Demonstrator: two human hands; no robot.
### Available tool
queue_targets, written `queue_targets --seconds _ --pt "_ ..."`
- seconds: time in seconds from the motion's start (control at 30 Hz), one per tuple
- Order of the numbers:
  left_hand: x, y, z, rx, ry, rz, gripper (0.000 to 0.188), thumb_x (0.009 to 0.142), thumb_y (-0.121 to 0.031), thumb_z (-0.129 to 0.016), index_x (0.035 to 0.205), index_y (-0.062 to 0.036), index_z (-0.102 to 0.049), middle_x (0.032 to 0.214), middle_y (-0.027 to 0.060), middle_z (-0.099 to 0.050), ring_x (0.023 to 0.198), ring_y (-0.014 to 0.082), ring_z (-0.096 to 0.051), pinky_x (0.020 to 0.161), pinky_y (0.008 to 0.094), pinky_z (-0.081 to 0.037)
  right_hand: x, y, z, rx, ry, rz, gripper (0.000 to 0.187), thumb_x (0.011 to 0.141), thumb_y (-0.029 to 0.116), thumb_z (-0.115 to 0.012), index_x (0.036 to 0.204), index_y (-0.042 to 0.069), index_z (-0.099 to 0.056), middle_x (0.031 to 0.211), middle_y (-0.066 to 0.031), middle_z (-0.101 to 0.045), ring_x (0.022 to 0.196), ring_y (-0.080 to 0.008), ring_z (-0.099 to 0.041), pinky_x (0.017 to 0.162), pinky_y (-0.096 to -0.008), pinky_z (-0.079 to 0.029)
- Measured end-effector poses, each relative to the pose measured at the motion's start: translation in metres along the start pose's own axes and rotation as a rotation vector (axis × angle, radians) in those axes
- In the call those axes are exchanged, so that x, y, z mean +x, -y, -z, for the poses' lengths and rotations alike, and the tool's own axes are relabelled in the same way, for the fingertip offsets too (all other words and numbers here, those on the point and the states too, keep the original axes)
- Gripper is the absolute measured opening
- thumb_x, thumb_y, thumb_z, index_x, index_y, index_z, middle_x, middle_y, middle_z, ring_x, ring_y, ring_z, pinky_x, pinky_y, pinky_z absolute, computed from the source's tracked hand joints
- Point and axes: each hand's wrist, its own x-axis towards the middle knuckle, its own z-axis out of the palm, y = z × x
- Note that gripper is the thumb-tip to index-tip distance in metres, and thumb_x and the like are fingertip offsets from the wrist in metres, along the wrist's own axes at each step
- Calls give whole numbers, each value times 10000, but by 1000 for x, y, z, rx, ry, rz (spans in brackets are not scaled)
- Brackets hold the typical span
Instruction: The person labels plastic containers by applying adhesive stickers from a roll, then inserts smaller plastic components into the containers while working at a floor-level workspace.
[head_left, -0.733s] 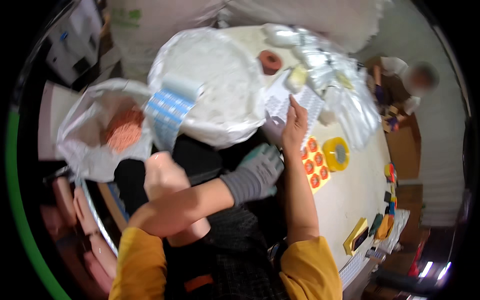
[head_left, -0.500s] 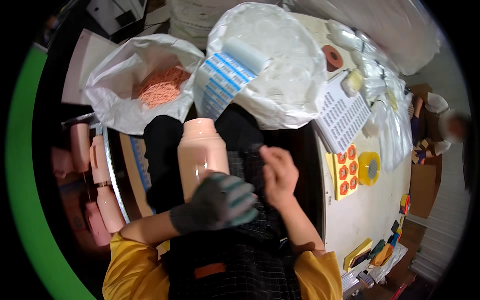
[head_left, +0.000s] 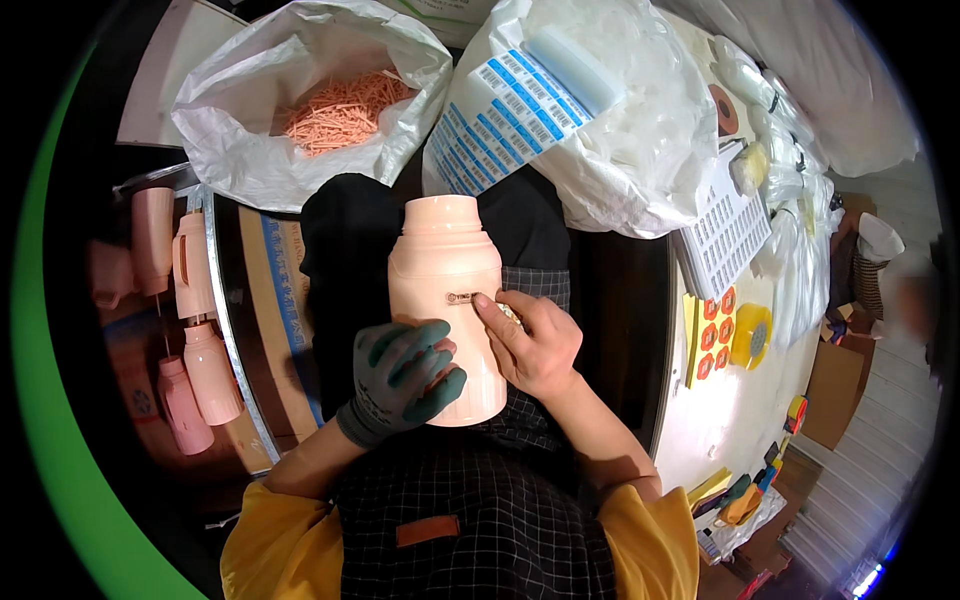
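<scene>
A glossy pale pink vacuum flask rests upright in my lap, its narrower neck pointing away from me. A small dark-edged label sits on its front. My left hand, in a grey and green glove, lies against the flask's lower left side with its fingers curled over the front. My bare right hand grips the right side, its thumb and fingertips at the label's right end. Something small and pale shows under the right fingers, too covered to make out.
Ahead stand a white sack of pink paper shreds and another sack of clear plastic with a barcode sticker roll on it. Several pink flasks stand at left. The right-hand table bears sticker sheets, yellow tape and plastic bags.
My right hand has moved from beside the flask onto its label. My left hand has shifted left to the flask's side, uncovering its front. The view has tilted slightly.
</scene>
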Motion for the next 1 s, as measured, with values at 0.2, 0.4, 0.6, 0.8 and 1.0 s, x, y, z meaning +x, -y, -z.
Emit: queue_targets --seconds 0.2,0.4,0.6,0.8,1.0 --pt "8 5 -4 -4 -38 -47 293 806 -171 -768 1068 -186 -637 1328 128 -674 978 196 -662 777 386 -489 -2 -1 0 30 3 -36 470 771 112 -795 1237 174 -780 1019 -36 -704 659 -177 -590 554 -289 -491" --pt "20 2 4 -43 102 103 280 868 -241 -708 1098 -85 -680 1406 140 -646 893 197 -624 804 375 -472 3 -4 8 35 59 -32 450 764 76 -800 1211 122 -777 993 -59 -712 668 -195 -615 575 -306 -508" --pt "8 1 3 6 200 124 245 871 -249 -696 1056 -87 -694 1406 146 -642 927 214 -610 837 395 -458 -13 -41 13 -122 -1 -237 447 799 106 -773 1244 82 -739 1011 -91 -727 758 -251 -670 634 -349 -550" --pt "6 16 12 -140 -3 132 306 800 -150 -770 1083 -67 -691 1333 160 -664 885 246 -636 799 413 -497 1 16 -1 339 -3 -179 493 785 77 -742 1267 -13 -690 1164 -187 -751 884 -332 -742 760 -377 -604" --pt "115 65 14 -408 0 655 497 922 -144 -742 1371 4 -590 1137 183 -708 818 280 -634 790 374 -538 -14 37 -24 389 -266 -174 457 790 116 -757 1237 34 -708 1141 -141 -756 965 -306 -754 804 -393 -621"
